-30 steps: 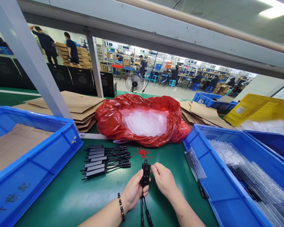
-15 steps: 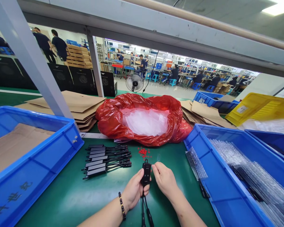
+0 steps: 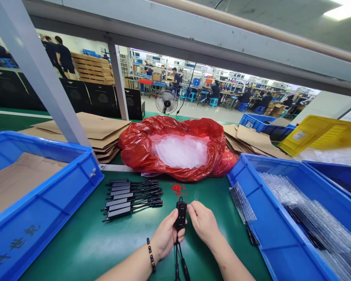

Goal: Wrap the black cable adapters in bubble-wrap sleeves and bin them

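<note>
My left hand (image 3: 164,235), with a bead bracelet on its wrist, is closed round a small black adapter block (image 3: 181,214) whose two black cables (image 3: 179,261) hang down toward me. My right hand (image 3: 203,223) is beside it, fingers pinched at the block's upper right edge; what they pinch is too small to make out. Just beyond lies a scatter of tiny red caps (image 3: 177,188) on the green mat (image 3: 84,246). To the left several identical black adapters with cables (image 3: 131,198) lie in a neat row.
A red plastic bag (image 3: 134,146) holding clear bags sits behind. Blue bins stand left (image 3: 43,203) and right (image 3: 269,218), the right one with bubble-wrap pouches (image 3: 242,203). Flat cardboard (image 3: 96,130) and a yellow bin (image 3: 318,134) lie further back. People work in the distance.
My hands and the black block have barely moved. The people at the far left have walked a little further left.
</note>
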Motion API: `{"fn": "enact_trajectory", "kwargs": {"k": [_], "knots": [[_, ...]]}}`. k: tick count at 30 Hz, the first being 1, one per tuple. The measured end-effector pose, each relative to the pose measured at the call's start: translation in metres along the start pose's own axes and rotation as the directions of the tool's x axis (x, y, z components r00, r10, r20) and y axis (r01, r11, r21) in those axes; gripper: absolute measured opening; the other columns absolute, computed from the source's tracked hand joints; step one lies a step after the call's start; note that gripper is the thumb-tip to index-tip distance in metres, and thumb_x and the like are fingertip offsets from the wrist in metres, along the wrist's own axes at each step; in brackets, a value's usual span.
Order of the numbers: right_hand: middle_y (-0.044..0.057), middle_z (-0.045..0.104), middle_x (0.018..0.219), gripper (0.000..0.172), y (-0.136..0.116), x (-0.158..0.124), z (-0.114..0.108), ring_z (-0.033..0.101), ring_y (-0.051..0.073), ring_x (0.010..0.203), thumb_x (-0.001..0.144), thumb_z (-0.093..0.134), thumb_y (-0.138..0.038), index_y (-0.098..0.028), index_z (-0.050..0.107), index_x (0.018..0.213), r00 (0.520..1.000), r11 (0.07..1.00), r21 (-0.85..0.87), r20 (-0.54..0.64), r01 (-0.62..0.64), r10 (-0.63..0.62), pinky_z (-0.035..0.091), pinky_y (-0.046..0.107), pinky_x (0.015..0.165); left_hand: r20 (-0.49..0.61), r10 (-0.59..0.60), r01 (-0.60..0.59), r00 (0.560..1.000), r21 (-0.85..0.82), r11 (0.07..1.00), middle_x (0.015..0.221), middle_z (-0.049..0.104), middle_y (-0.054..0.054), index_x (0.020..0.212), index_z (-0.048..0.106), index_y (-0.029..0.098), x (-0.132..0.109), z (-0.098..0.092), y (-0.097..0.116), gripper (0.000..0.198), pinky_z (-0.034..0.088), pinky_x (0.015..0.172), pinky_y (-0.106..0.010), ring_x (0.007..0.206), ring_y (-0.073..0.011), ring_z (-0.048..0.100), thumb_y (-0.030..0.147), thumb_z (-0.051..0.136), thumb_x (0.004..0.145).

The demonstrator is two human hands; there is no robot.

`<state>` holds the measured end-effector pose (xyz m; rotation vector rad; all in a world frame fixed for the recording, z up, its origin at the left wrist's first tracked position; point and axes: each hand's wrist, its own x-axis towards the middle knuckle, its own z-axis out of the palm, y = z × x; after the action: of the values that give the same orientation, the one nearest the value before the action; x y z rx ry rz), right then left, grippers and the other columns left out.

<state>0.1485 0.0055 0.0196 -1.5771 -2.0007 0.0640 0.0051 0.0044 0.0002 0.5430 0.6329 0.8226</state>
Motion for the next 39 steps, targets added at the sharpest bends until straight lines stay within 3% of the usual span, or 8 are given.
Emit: {"fn": "enact_trajectory", "kwargs": {"k": [10, 16, 20, 24, 27, 35, 37, 39], "knots": [[-0.002, 0.048, 0.058, 0.036, -0.002, 0.002, 0.000, 0.044, 0.009, 0.050, 0.092, 0.029, -0.034, -0.020, 0.043, 0.061, 0.999, 0.997, 0.059, 0.030, -0.044, 0.042, 0.032, 0.020, 0.051, 0.007, -0.021, 0.021, 1.000, -0.015, 1.000, 0.074, 0.052, 0.000, 0.087, 0.049, 0.017, -0.001, 0.001, -0.001, 0.041, 0.027, 0.044, -0.022, 0.043, -0.0052, 0.039, 0.055, 0.055, 0.073], [-0.003, 0.044, 0.051, 0.042, 0.001, 0.004, -0.012, 0.041, 0.008, 0.047, 0.091, 0.029, -0.035, -0.020, 0.040, 0.053, 0.998, 0.984, 0.177, 0.062, 0.021, -0.032, 0.030, 0.020, 0.048, -0.038, -0.024, 0.022, 0.999, -0.046, 0.999, 0.071, 0.050, 0.000, 0.086, 0.051, 0.015, 0.002, -0.001, 0.001, 0.041, 0.023, 0.043, -0.021, 0.042, -0.0045, 0.037, 0.054, 0.056, 0.073], [0.001, 0.054, 0.055, 0.041, 0.023, 0.026, -0.015, 0.049, 0.012, 0.050, 0.090, 0.031, -0.037, -0.020, 0.048, 0.058, 0.970, 0.976, -0.100, 0.132, -0.193, 0.205, 0.031, 0.023, 0.050, -0.094, -0.027, 0.017, 0.995, -0.107, 0.994, 0.070, 0.051, 0.000, 0.098, 0.051, 0.015, 0.003, 0.000, 0.010, 0.041, 0.024, 0.043, -0.022, 0.042, -0.0053, 0.037, 0.049, 0.053, 0.076], [0.008, 0.064, 0.070, 0.027, 0.045, 0.046, -0.006, 0.060, 0.020, 0.064, 0.084, 0.046, -0.039, -0.018, 0.056, 0.070, 0.886, 0.880, -0.369, 0.234, -0.301, 0.401, 0.033, 0.026, 0.053, -0.064, 0.071, -0.073, 0.995, -0.036, 0.997, 0.081, 0.057, -0.003, 0.094, 0.051, 0.016, 0.001, 0.001, 0.012, 0.034, 0.032, 0.049, -0.022, 0.051, -0.0075, 0.046, 0.012, 0.057, 0.061], [0.009, 0.065, 0.077, 0.032, 0.057, 0.049, -0.004, 0.062, 0.022, 0.070, 0.083, 0.044, -0.047, -0.017, 0.055, 0.081, 0.878, 0.851, -0.360, 0.148, -0.381, 0.456, 0.036, 0.027, 0.055, -0.052, 0.112, -0.110, 0.992, 0.041, 0.993, 0.085, 0.060, -0.004, 0.089, 0.050, 0.015, -0.001, 0.003, 0.011, 0.042, 0.038, 0.056, -0.023, 0.059, -0.0095, 0.052, 0.000, 0.050, 0.050], [0.017, 0.062, 0.086, 0.025, 0.083, 0.038, -0.012, 0.061, 0.026, 0.076, 0.085, 0.045, -0.031, -0.009, 0.055, 0.091, 0.812, 0.697, -0.529, 0.026, -0.484, 0.584, 0.039, 0.031, 0.060, -0.029, 0.102, -0.101, 0.994, 0.032, 0.994, 0.075, 0.063, -0.007, 0.087, 0.047, 0.015, -0.003, 0.005, 0.012, 0.027, 0.043, 0.051, -0.024, 0.053, -0.0114, 0.056, 0.023, 0.064, 0.067], [0.017, 0.060, 0.088, 0.023, 0.083, 0.039, -0.013, 0.058, 0.027, 0.082, 0.084, 0.046, -0.029, -0.009, 0.056, 0.090, 0.839, 0.700, -0.541, -0.017, -0.465, 0.544, 0.039, 0.032, 0.063, -0.028, 0.117, -0.116, 0.993, 0.033, 0.993, 0.071, 0.062, -0.005, 0.087, 0.047, 0.015, -0.003, 0.004, 0.012, 0.029, 0.042, 0.047, -0.022, 0.050, -0.0105, 0.054, 0.025, 0.065, 0.067], [0.014, 0.059, 0.088, 0.019, 0.078, 0.047, -0.015, 0.056, 0.025, 0.083, 0.084, 0.045, -0.025, -0.012, 0.058, 0.088, 0.908, 0.767, -0.510, -0.073, -0.389, 0.412, 0.038, 0.032, 0.066, -0.033, 0.125, -0.124, 0.992, 0.035, 0.992, 0.070, 0.062, -0.004, 0.087, 0.048, 0.015, -0.003, 0.004, 0.012, 0.029, 0.041, 0.043, -0.020, 0.049, -0.0099, 0.053, 0.026, 0.065, 0.066]]}}
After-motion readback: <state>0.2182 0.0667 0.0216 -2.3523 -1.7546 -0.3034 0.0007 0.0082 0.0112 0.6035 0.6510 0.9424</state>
